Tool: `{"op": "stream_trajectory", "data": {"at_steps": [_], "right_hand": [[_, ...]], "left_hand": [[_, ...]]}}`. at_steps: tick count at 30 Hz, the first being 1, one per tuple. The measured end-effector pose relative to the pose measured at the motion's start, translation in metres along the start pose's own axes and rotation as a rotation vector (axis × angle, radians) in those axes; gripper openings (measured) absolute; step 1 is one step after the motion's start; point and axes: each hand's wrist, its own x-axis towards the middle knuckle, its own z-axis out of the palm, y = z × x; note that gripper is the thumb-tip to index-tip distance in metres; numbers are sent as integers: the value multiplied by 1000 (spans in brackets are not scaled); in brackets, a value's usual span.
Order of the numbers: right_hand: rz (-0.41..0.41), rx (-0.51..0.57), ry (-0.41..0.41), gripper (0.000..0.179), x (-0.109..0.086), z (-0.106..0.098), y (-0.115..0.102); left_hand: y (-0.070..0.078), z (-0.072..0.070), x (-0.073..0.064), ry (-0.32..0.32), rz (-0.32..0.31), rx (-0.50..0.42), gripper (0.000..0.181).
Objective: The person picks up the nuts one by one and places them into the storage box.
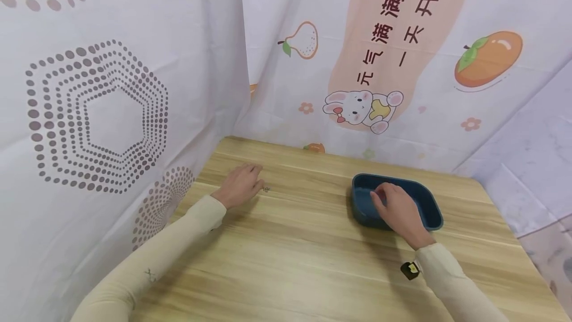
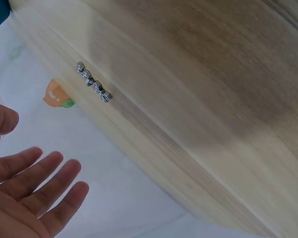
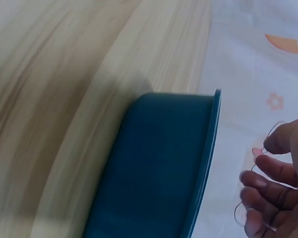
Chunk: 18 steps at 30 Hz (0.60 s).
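On the table lies a short row of small silver metal pieces point(image 1: 266, 189), also in the left wrist view point(image 2: 93, 82); they look like nuts, though their exact kind is unclear. My left hand point(image 1: 241, 185) is just left of them, its fingers point(image 2: 64, 173) extended and apart, holding nothing. Over a dark blue plastic bin point(image 1: 364, 217) hovers my right hand point(image 1: 399, 210). In the right wrist view its fingers point(image 3: 275, 171) bend loosely with a gap to the thumb, and no held thing shows. The visible part of the bin's floor bears no objects; my hand covers some of it.
The wood-grain table point(image 1: 286, 262) ends at a printed white curtain point(image 1: 286, 93) behind. Another white curtain point(image 1: 214, 63) hangs close along the left side. A small black device point(image 1: 409, 270) sits at my right wrist.
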Motion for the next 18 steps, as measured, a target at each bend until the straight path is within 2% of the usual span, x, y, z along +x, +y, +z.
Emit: {"op": "stream_trajectory", "data": {"at_steps": [9, 18], "right_hand": [[108, -30, 3, 20, -13, -17, 26], [137, -47, 38, 28, -30, -29, 60]], "left_hand": [[-5, 3, -3, 2, -73, -46, 33], [-15, 4, -9, -32, -153, -159, 27]]}}
